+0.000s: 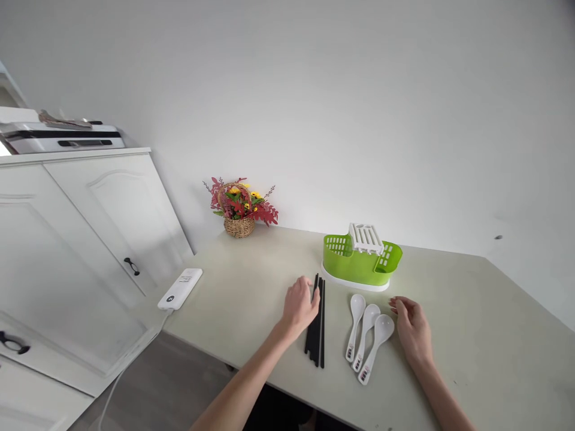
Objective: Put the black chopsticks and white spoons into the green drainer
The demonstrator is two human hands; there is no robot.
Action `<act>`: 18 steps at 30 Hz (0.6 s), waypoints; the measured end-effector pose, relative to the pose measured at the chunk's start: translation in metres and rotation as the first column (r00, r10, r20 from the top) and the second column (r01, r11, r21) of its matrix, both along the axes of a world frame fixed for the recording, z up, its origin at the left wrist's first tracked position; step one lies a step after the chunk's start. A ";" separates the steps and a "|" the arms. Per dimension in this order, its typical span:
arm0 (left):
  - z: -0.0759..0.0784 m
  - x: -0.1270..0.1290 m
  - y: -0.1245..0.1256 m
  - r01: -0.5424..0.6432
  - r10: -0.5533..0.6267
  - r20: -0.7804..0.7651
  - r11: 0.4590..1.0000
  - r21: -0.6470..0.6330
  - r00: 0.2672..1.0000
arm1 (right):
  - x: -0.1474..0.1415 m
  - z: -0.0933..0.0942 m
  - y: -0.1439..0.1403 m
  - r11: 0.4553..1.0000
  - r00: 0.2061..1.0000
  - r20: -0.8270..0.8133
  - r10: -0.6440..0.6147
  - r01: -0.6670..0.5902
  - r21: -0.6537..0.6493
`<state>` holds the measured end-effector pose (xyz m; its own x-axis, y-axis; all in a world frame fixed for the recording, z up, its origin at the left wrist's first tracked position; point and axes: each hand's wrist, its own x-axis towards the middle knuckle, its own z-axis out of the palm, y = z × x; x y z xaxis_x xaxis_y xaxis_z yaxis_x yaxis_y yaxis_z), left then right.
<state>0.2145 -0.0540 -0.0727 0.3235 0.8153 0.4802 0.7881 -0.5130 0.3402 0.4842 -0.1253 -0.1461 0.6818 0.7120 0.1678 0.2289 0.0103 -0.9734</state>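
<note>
Several black chopsticks (320,326) lie side by side on the table, pointing away from me. My left hand (300,304) is at their upper left, its thumb over them and its loosely bent fingers apart from the thumb. Whether it touches them I cannot tell. Three white spoons (369,326) with barcode labels on their handles lie fanned out to the right of the chopsticks, bowls away from me. Just right of the spoon bowls rests my right hand (412,329), fingers slightly curled and holding nothing. Behind stands a green utensil holder (354,266) with a white slotted top.
On the pale table (251,281), a wicker basket of artificial flowers (239,226) stands at the back left. A white power bank (180,288) with a cable lies by the left edge. White cabinets (90,239) adjoin the table, with a case (67,139) on top.
</note>
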 end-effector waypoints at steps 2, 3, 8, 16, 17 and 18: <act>-0.018 -0.011 -0.013 -0.009 0.008 -0.056 1.000 -0.008 0.998 | -0.002 0.002 -0.001 1.000 0.999 0.034 -0.001 0.001 -0.009; -0.023 -0.015 -0.018 -0.011 0.011 -0.075 1.000 -0.006 0.997 | -0.003 0.004 -0.001 1.000 0.999 0.054 -0.005 0.006 -0.011; -0.029 -0.025 -0.031 -0.003 0.003 -0.129 1.000 0.007 0.992 | 0.000 0.020 0.006 1.000 0.957 0.290 -0.019 0.017 0.008; -0.020 -0.037 -0.025 0.006 -0.018 -0.161 0.997 -0.075 0.987 | 0.027 0.044 0.034 0.990 0.597 0.793 0.122 -0.018 -0.139; -0.019 -0.038 -0.024 0.002 -0.017 -0.172 0.996 -0.087 0.985 | 0.029 0.044 0.036 0.985 0.569 0.809 0.149 -0.016 -0.170; -0.017 -0.040 -0.023 0.000 -0.018 -0.182 0.995 -0.098 0.983 | 0.029 0.043 0.036 0.980 0.549 0.817 0.174 -0.015 -0.199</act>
